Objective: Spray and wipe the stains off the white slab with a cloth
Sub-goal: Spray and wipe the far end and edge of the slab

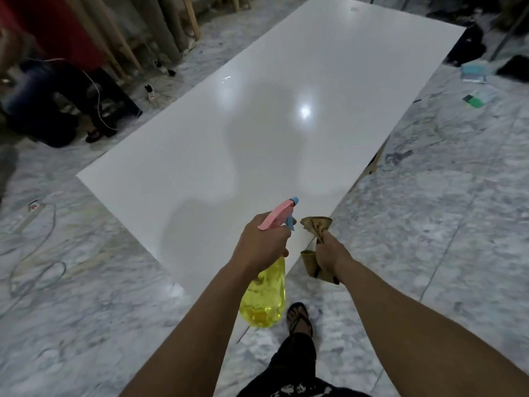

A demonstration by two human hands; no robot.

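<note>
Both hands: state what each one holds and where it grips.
The left hand grips the yellow spray bottle at its neck, below the pink trigger head. The right hand clutches the brown cloth around its bunched middle.

floor: grey marble tiles (429,253) all around you | left: white cables (34,253), power strip (150,92), somebody crouching in dark clothes (43,104) | far right: green packet (473,100), blue-white pack (475,70) | back: wooden poles (120,32)

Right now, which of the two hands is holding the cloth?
The right hand grips the brown cloth beside the slab's near corner. The left hand holds the yellow spray bottle with the pink head instead.
</note>
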